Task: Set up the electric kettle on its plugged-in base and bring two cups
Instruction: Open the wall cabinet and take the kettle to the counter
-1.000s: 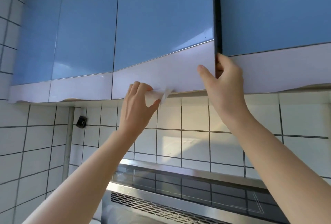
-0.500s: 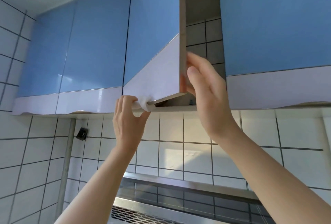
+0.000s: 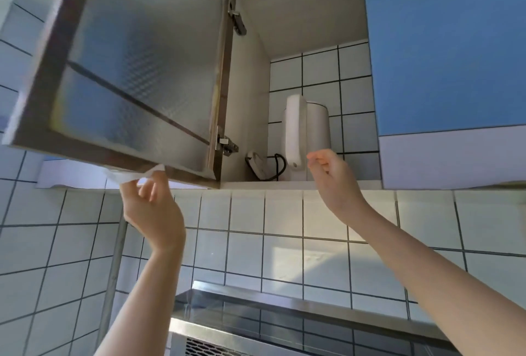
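Observation:
A white electric kettle [image 3: 308, 133] stands upright inside the open wall cupboard, handle toward me. Beside it on the shelf lies its base with a black cord [image 3: 263, 166]. My right hand [image 3: 333, 176] hovers just below and in front of the kettle's handle, fingers loosely curled, holding nothing. My left hand [image 3: 150, 205] pinches a white paper tissue [image 3: 136, 175] against the lower edge of the cupboard door [image 3: 136, 71], which is swung wide to the left. No cups are in sight.
A shut blue cupboard door [image 3: 449, 42] is to the right of the open one. White tiled wall [image 3: 284, 222] runs below the cupboards. A steel range hood [image 3: 284, 321] juts out beneath my arms.
The cupboard door has swung from shut to wide open, showing the kettle and base. My right hand has let go of the door edge and moved toward the kettle.

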{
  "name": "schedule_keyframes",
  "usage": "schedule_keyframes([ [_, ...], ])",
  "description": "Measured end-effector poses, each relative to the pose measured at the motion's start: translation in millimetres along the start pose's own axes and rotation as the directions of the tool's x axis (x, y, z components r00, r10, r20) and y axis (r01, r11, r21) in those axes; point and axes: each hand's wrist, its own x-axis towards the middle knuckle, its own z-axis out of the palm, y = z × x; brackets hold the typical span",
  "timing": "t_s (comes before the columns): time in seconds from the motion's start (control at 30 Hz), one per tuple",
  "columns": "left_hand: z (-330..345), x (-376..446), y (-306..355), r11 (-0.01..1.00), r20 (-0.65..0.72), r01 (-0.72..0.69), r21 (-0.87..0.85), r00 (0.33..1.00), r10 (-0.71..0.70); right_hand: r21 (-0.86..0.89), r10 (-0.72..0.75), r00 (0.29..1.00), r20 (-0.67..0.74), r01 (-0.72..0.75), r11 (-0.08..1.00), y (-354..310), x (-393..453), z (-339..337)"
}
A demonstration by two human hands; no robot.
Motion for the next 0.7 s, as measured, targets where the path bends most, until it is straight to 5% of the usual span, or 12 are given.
schedule_keyframes([
  [0.33,-15,24,-22,0.999,0.091,0.008,0.05,0.996,-0.013,-0.133,0.02,0.999,-0.027,-0.023,0.991,1,60,28],
  [0.43,-19,9,-25,0.985,0.128,0.162,0.062,0.977,-0.169,-0.148,0.043,0.996,-0.073,-0.054,0.987,5,70,36],
  [0.57,-14,-39,-43,0.827,0.199,0.477,0.297,0.817,-0.542,-0.16,0.051,0.99,-0.132,-0.072,0.985,11,79,42],
  [0.7,13,-69,-45,0.833,0.429,0.418,0.361,0.719,-0.547,-0.138,0.053,0.984,-0.172,-0.077,0.987,14,89,43],
])
